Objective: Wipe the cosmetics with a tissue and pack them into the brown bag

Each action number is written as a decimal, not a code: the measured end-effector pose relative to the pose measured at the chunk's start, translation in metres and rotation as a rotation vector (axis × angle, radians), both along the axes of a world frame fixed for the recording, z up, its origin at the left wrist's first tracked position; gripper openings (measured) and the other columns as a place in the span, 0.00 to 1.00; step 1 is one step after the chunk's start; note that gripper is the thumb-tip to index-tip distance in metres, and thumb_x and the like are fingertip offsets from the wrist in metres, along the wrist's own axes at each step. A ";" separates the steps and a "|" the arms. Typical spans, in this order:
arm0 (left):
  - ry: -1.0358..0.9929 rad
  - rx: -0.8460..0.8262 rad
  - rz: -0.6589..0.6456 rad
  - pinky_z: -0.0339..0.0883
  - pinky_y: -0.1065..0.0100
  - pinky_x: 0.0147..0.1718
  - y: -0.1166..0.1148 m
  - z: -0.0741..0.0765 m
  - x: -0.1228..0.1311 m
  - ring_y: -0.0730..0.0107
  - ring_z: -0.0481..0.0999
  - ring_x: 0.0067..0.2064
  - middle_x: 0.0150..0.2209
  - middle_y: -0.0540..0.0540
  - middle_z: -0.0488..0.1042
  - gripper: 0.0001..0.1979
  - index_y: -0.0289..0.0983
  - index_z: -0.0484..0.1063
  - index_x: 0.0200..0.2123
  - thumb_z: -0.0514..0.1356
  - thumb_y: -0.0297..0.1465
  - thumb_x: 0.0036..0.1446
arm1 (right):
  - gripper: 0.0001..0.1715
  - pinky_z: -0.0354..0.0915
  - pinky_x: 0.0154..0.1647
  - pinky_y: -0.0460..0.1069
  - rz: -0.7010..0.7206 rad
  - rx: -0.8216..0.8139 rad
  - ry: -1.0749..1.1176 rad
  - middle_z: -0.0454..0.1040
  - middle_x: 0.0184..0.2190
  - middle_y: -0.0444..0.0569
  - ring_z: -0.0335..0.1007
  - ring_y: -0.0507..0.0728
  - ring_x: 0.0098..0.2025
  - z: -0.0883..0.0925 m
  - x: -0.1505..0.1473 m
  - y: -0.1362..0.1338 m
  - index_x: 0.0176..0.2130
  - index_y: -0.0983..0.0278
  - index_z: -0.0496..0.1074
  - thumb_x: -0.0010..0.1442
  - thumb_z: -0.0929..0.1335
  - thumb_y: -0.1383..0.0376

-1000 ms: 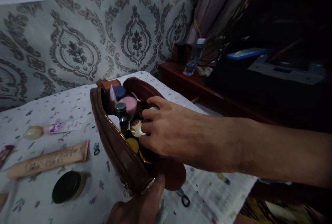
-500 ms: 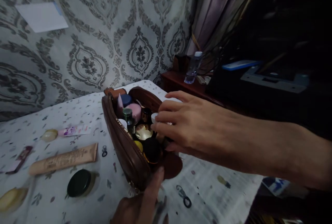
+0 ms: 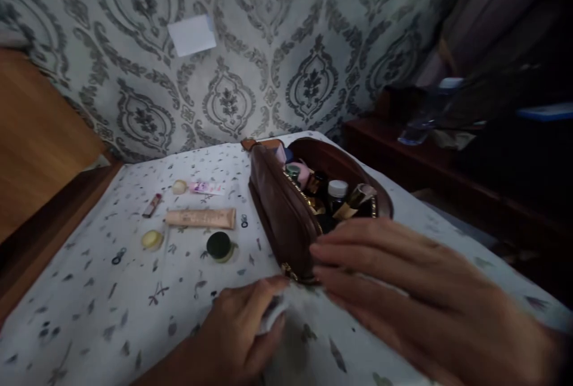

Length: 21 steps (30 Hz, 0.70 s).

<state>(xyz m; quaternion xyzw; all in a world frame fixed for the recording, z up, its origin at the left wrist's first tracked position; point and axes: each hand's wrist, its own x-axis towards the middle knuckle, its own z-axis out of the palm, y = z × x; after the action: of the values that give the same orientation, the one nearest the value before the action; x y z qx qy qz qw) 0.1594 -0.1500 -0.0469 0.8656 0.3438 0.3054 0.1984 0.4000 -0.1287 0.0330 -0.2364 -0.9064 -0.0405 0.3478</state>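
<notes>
A brown zip-up cosmetic bag [image 3: 286,222] stands unzipped on the patterned sheet, packed with small bottles and jars. Inside I make out a white-capped dark bottle [image 3: 338,189], a pink round container [image 3: 304,172] and a gold-toned clear bottle [image 3: 358,200]. My right hand [image 3: 416,290] lies over the bag's near end, its fingers stretched out and holding nothing visible. Just left of it, my left hand [image 3: 242,326] is closed at the bag's near corner. Something pale grey [image 3: 271,314] shows between its thumb and fingers; its kind is unclear.
Left of the bag lie a beige tube [image 3: 201,218], a dark-lidded jar [image 3: 219,246], a pink-and-white tube [image 3: 206,187], a small dark red item [image 3: 153,205] and a yellowish round item [image 3: 151,240]. A water bottle [image 3: 425,114] stands on the dark red furniture at right. Wooden furniture [image 3: 40,141] borders the left.
My view has swung left, so the bag appears further right. My right hand has drawn back from the bag's contents to its near end. The left hand stays by the near corner.
</notes>
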 end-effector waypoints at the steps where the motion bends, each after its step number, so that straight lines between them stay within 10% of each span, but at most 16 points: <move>1: 0.021 -0.008 0.059 0.76 0.67 0.43 0.002 0.003 -0.010 0.65 0.81 0.44 0.48 0.42 0.79 0.18 0.40 0.62 0.57 0.52 0.29 0.65 | 0.13 0.73 0.49 0.54 0.024 -0.049 0.033 0.79 0.44 0.50 0.74 0.59 0.49 -0.007 -0.011 -0.004 0.47 0.61 0.74 0.65 0.64 0.71; 13: 0.264 -0.026 0.881 0.68 0.62 0.43 0.048 0.004 -0.168 0.57 0.77 0.45 0.47 0.41 0.77 0.22 0.38 0.64 0.57 0.47 0.42 0.66 | 0.10 0.73 0.47 0.53 0.071 -0.543 0.060 0.78 0.44 0.52 0.75 0.58 0.46 -0.073 -0.122 -0.004 0.41 0.64 0.76 0.58 0.69 0.73; 21: 0.501 -0.167 0.896 0.65 0.64 0.38 0.055 -0.008 -0.192 0.55 0.77 0.40 0.40 0.44 0.77 0.20 0.42 0.68 0.54 0.50 0.44 0.64 | 0.13 0.72 0.39 0.54 0.060 -0.975 0.284 0.79 0.36 0.53 0.74 0.57 0.36 -0.094 -0.177 0.024 0.43 0.66 0.77 0.56 0.70 0.70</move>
<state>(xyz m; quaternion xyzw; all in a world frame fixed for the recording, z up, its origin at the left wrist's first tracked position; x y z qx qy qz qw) -0.0324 -0.0949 -0.0549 0.6611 0.7408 0.1155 0.0282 0.2231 -0.1050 -0.0609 -0.3481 -0.7701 0.4298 0.3179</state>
